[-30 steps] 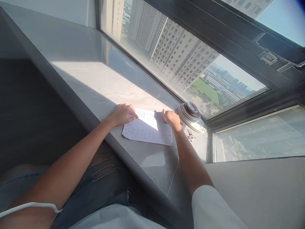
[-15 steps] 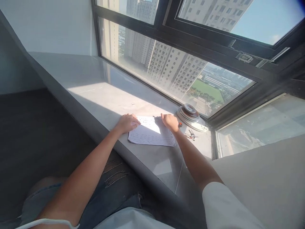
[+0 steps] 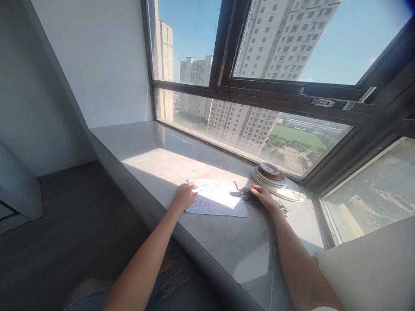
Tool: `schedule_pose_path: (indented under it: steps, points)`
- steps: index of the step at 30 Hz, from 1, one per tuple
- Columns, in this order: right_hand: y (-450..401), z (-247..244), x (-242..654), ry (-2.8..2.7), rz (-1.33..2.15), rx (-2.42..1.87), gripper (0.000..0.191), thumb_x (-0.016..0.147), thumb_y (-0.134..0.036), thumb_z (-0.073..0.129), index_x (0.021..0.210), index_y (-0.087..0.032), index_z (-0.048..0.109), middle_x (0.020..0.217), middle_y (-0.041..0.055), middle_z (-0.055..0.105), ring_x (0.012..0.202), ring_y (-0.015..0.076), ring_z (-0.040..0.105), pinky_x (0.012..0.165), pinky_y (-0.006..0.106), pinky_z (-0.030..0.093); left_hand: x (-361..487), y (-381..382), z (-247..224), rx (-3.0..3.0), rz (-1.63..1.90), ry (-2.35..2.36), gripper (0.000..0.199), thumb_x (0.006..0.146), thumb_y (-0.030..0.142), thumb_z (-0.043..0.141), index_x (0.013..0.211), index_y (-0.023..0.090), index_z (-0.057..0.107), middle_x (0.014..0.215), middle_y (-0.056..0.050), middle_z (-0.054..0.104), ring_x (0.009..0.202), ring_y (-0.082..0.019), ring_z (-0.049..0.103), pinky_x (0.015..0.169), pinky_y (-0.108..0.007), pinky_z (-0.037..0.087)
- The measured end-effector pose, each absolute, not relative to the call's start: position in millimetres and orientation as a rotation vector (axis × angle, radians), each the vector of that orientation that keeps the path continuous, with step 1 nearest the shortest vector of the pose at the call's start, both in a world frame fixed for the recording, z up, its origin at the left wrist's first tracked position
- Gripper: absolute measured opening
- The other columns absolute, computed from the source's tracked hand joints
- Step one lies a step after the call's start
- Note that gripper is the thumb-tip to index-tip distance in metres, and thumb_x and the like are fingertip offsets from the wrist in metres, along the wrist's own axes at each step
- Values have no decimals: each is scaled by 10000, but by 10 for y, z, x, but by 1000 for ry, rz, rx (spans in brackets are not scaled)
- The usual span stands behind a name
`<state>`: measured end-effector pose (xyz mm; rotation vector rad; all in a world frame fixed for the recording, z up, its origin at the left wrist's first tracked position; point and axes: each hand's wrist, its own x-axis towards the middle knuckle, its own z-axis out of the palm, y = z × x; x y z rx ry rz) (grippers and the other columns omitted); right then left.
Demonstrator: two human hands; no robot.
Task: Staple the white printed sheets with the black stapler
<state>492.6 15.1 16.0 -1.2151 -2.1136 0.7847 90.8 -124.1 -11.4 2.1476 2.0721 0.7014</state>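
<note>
White sheets of paper (image 3: 217,203) covered in handwriting lie on the grey window sill, partly in sunlight. My left hand (image 3: 186,196) rests at their left edge, fingers bent over the paper and thumb on top. To the right of the paper, my right hand (image 3: 263,196) is closed on a small black object (image 3: 247,193) with a metallic end near the sheets' right edge; its exact kind is hard to make out. Close to my right wrist lies a small metal item (image 3: 283,208), partly covered by the forearm.
Behind my right hand, a stack of round plates or discs (image 3: 270,175) stands near the window frame. The sill (image 3: 223,248) has a front edge dropping to the dark floor (image 3: 106,224). A white wall (image 3: 372,250) bounds it on the right.
My right hand has left the paper's upper right corner, moved right and taken hold of the black object. The left hand stays at the paper's left edge. The camera view has tilted up.
</note>
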Motion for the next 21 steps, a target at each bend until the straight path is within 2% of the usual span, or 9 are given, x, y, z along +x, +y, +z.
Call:
schedule_pose_path:
  steps: [2,4,8,11,14,16,18,21]
  points:
    - [161,116,5013,-2153,891,-1120,550,789,-743,717,965,-223,738,971,77,754,960,317,680,872,397,526,912,-1232,-137,2117,758,2062,350,1009,269,588,1316,235,753,1527,-120,653,1463,-301,564,1269,-497,406]
    - [180,81,5041,-2170,921,-1100,598,725,-703,809,1030,-189,775,978,87,767,947,319,684,852,392,522,916,-1231,-156,2092,804,2036,360,1015,262,577,1327,199,745,1532,-132,647,1487,-295,538,1280,-482,382]
    - [228,54,4960,-1972,842,-1166,597,704,-711,835,952,-169,803,830,64,745,810,278,661,719,355,496,904,-1221,-186,2062,838,2012,354,997,257,609,1313,192,755,1540,-137,638,1485,-304,533,1267,-475,389]
    - [265,152,4802,-1648,695,-1132,632,701,-751,827,945,-168,788,807,65,729,768,259,644,658,338,480,881,-1197,-205,2068,854,1994,347,976,244,631,1293,207,765,1532,-133,644,1451,-306,564,1262,-492,390]
    - [227,372,4522,-1497,554,-1086,664,689,-769,825,942,-157,772,826,74,722,759,248,630,644,335,470,857,-1175,-220,2077,853,1965,368,950,203,633,1291,216,769,1544,-118,637,1440,-293,575,1282,-493,358]
    - [113,519,4250,-1560,520,-1019,609,736,-730,815,939,-157,773,835,79,725,780,246,634,669,335,476,846,-1168,-223,2078,833,1968,388,935,189,633,1298,212,768,1555,-113,629,1445,-295,568,1283,-486,356]
    - [-61,594,3924,-1655,572,-929,525,785,-663,810,969,-173,778,848,70,738,792,239,640,698,333,487,840,-1163,-220,2082,810,1986,393,930,200,636,1301,214,766,1550,-113,631,1444,-306,564,1266,-490,376]
    - [-333,504,3444,-1696,834,-939,449,841,-616,775,941,-179,763,796,52,719,726,220,613,629,320,451,834,-1145,-224,2102,809,1976,351,947,203,598,1248,226,776,1476,-104,682,1407,-302,588,1233,-487,412]
